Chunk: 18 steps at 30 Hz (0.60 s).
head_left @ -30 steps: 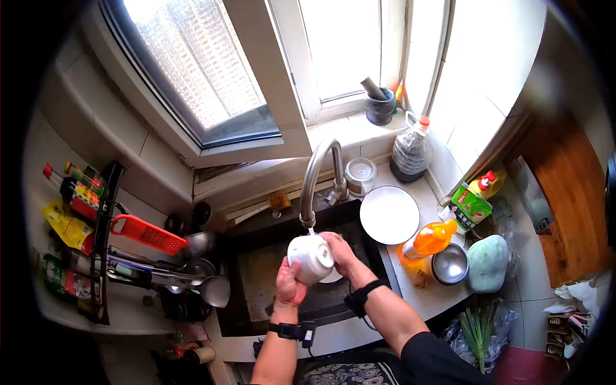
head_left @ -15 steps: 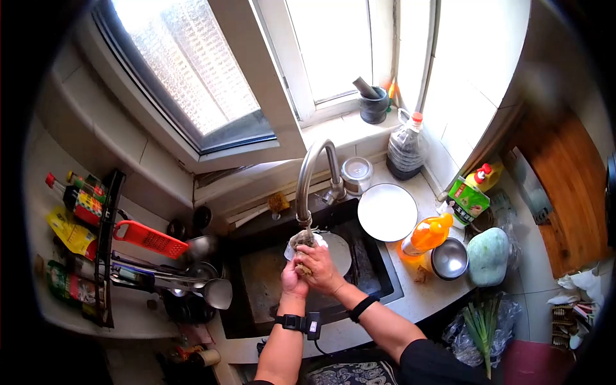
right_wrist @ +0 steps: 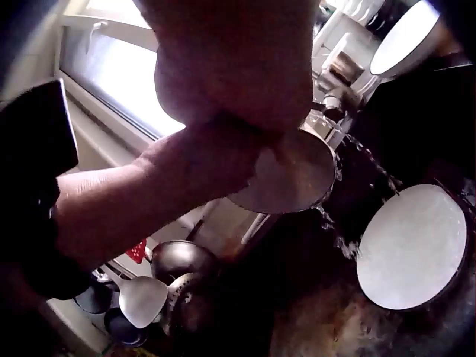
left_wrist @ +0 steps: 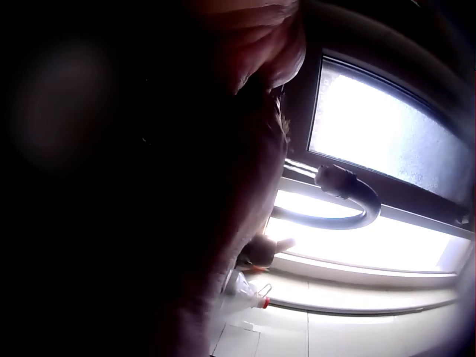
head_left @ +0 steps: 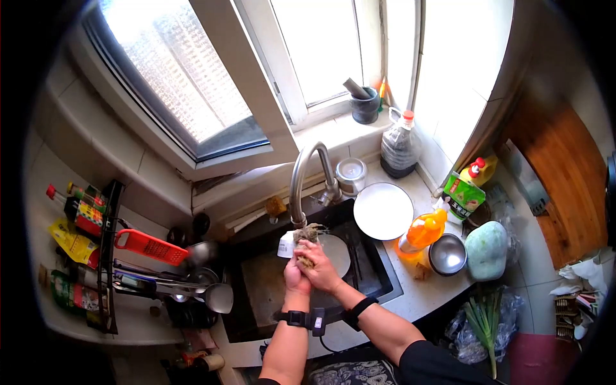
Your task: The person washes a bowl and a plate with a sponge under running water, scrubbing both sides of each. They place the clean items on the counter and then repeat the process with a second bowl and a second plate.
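Note:
Under the tap [head_left: 296,221], the left hand [head_left: 295,277] grips a white bowl [head_left: 286,245], mostly covered by the hands and a fibrous grey-brown scrubber [head_left: 308,234]. The right hand [head_left: 322,268] is curled round the scrubber, against the left hand. A white plate [head_left: 339,255] lies in the dark sink [head_left: 385,273], below the hands. In the right wrist view, water runs off the rim of the bowl [right_wrist: 294,178] beside the plate [right_wrist: 413,245]. The left wrist view is mostly dark, with part of a hand [left_wrist: 256,44] at the top.
Right of the sink stand another white plate [head_left: 384,212], an orange bottle [head_left: 423,234], a metal bowl [head_left: 447,254] and a pale green melon [head_left: 486,251]. Ladles [head_left: 218,296] and a red basket [head_left: 151,247] are at the left. A large bottle [head_left: 399,151] stands behind.
Both hands were round the bowl, its base showing. Now the scrubber is in the right hand over it, and the hands are closer together. The head view has shifted slightly.

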Motion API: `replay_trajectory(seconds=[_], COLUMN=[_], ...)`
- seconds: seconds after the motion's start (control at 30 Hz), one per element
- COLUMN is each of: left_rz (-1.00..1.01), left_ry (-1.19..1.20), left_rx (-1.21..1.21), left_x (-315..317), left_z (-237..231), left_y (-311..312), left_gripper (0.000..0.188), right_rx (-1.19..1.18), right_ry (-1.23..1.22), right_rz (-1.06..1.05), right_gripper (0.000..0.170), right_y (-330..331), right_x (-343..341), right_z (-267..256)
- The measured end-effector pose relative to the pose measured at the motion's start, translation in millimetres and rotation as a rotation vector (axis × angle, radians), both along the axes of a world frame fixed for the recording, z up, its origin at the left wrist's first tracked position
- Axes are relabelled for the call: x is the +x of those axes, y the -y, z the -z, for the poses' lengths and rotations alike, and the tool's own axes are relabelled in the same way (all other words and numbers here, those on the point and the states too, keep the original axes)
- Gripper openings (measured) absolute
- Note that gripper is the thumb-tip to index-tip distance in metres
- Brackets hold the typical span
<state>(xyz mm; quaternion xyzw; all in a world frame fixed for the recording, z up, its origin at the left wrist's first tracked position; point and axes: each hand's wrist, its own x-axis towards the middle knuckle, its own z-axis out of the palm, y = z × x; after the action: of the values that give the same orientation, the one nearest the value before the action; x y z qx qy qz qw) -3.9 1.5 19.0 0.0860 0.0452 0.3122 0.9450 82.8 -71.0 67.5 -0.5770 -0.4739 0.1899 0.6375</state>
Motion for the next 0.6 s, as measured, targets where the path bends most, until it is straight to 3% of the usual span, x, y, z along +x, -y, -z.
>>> replay_trajectory(seconds=[0.07,0.1,0.2,0.23,0.33,0.37,0.4,0.43,0.5,0.6], left_rz=[-0.02,-0.037,-0.267,-0.285,-0.235,-0.189,-0.156,-0.124,-0.072,-0.051], left_ry=[-0.072,-0.093,-0.278,-0.339,-0.407,-0.387,-0.394,-0.401,-0.474,-0.507], left_rx=[0.075,-0.013,-0.001,-0.024,-0.011,-0.048,-0.033,-0.018,-0.002,0.009], left_x=[0,0,6,5,-5,-10,-12,-15,-18,-20], left_z=[-19,-24,-33,-34,-41,-36,-37,-37,-46,-32], left_y=[4,8,23,27,29,25,22,20,15,-5], left_gripper=[0.041,0.042,0.043,0.044,0.045,0.045,0.046,0.046,0.047,0.046], right_rx=[0.015,0.002,-0.032,-0.091,-0.214,-0.353,-0.395,-0.349,-0.294,-0.321], right_ry=[0.241,0.375,-0.105,-0.119,-1.143,-1.182,-1.261,-1.33,-1.47,-1.511], right_rz=[-0.047,-0.009,0.226,0.346,-0.063,-0.056,-0.018,-0.112,-0.286,-0.366], right_gripper=[0.026,0.033,0.039,0.042,0.038,0.03,0.026,0.025,0.03,0.034], right_y=[5,7,6,-2,1,4,2,-1,-4,3], right_x=[11,14,7,11,43,53,57,63,70,65], right_z=[-3,5,25,48,42,33,20,22,23,1])
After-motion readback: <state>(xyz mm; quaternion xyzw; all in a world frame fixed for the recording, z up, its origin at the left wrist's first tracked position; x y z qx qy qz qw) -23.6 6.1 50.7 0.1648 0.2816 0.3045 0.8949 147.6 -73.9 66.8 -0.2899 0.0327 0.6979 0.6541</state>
